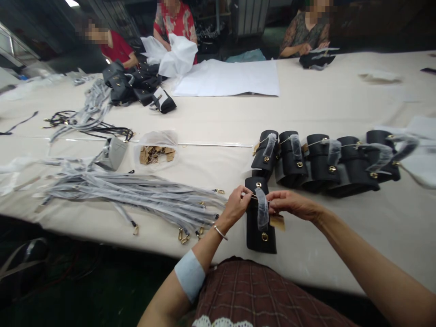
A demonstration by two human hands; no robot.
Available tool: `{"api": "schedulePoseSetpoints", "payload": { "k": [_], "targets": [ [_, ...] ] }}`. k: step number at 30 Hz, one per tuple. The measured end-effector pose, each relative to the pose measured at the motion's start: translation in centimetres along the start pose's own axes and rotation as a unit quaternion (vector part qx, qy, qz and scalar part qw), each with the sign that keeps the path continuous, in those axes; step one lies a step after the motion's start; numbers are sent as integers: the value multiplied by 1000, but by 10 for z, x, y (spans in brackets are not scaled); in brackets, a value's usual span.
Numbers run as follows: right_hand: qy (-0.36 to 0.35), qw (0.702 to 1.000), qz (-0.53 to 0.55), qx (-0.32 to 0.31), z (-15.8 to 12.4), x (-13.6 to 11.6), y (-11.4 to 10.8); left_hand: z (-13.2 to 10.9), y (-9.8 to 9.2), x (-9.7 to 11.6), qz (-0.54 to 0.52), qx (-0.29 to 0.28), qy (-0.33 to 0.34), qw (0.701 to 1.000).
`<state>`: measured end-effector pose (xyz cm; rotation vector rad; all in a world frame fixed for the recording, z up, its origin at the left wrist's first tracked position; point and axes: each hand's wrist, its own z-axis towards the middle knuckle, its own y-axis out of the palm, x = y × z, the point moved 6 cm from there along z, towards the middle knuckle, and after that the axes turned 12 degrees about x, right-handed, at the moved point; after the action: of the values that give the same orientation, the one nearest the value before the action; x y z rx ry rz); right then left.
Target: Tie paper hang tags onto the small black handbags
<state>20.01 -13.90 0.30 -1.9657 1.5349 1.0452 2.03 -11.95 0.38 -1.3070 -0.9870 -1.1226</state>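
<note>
A black handbag [256, 236] lies on the table in front of me, its plastic-wrapped handle [262, 211] held by gold rings. At the handle's left side, my left hand [237, 204] pinches a thin tag string [254, 196]. My right hand [289, 203] is closed at the handle's right side, its fingertips on the same string. A tan hang tag [277, 221] dangles just under the right fingers. Behind this bag stands another black handbag [266, 152] with its own tag.
Several tagged black bags [322, 159] stand in a row behind, to the right. Wrapped straps [136, 195] with gold clips cover the left side, near a plastic bag of tags [158, 152] and a grey tape dispenser [111, 153]. Three people work across the table [218, 118] beside black bags [124, 84] and white sheets [235, 77].
</note>
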Motion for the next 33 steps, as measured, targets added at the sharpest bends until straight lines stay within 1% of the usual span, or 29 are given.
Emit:
{"api": "schedulePoseSetpoints", "payload": {
  "k": [1,2,3,4,6,8,10,12,14,17,19,21,23,25,27,29,33],
  "targets": [
    [-5,1000,-6,10,-2,-1,-7,2,0,-7,-92,-4,-80,993],
    [-9,1000,-14,18,-3,-2,-15,4,1,-12,-178,-6,-149,973],
    [-12,999,-21,23,-4,-4,-21,5,3,-15,-253,-7,-204,946],
    [-13,999,-26,25,-4,-6,-27,7,4,-16,-314,-6,-244,917],
    [-8,1000,-16,22,-2,-9,-34,9,10,-15,-390,-10,-290,874],
    [4,999,50,18,3,-10,-35,12,16,-14,-420,-9,-310,853],
    [17,990,140,21,11,-9,-33,15,22,-14,-423,3,-315,850],
    [24,979,201,24,19,-2,-28,19,25,-14,-412,22,-308,857],
    [24,974,224,24,25,6,-23,24,24,-15,-396,44,-297,868],
    [4,965,259,33,27,17,-17,31,22,-15,-368,64,-293,880],
    [1,960,277,41,27,23,-14,34,24,-15,-357,60,-297,883],
    [15,953,299,53,27,28,-10,35,28,-15,-349,53,-302,885],
    [29,937,342,69,28,31,-6,34,31,-18,-340,54,-305,888],
    [23,918,388,77,27,32,-2,33,31,-23,-330,67,-308,890],
    [11,910,407,72,25,34,1,31,29,-30,-325,87,-315,887],
    [12,909,411,67,22,39,2,28,25,-38,-332,107,-327,878],
    [69,892,437,92,18,61,-5,22,21,-57,-371,127,-369,843]
  ]
}}
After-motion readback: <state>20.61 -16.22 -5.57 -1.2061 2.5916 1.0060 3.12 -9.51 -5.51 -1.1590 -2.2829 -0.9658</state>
